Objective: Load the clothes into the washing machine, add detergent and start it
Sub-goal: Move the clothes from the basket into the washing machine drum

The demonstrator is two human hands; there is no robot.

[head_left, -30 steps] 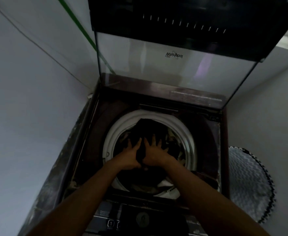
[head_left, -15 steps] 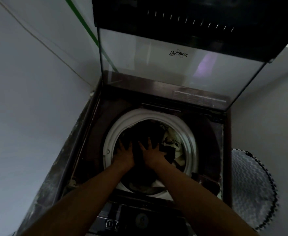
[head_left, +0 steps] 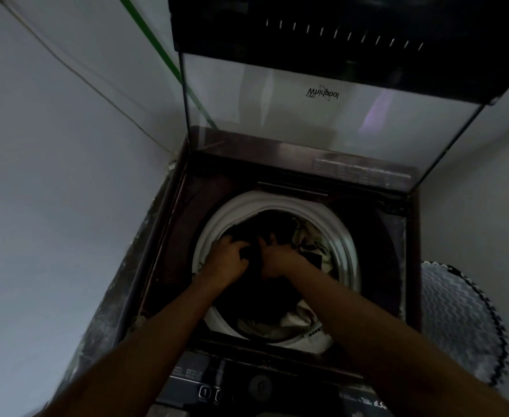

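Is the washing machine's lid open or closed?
Open. The glass lid stands raised at the back, and both hands, left hand and right hand, reach down into the drum onto dark clothes.

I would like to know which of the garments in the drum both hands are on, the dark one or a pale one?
The dark garment at the drum's centre; the pale patterned garment lies untouched to its right.

The raised lid (head_left: 322, 115) reads "Whirlpool", upside down; the control panel (head_left: 277, 386) shows "1" and "6.5".

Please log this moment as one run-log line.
phase: loading | left hand: grips dark garment | right hand: on garment | white round drum rim: garment inside | glass lid: open
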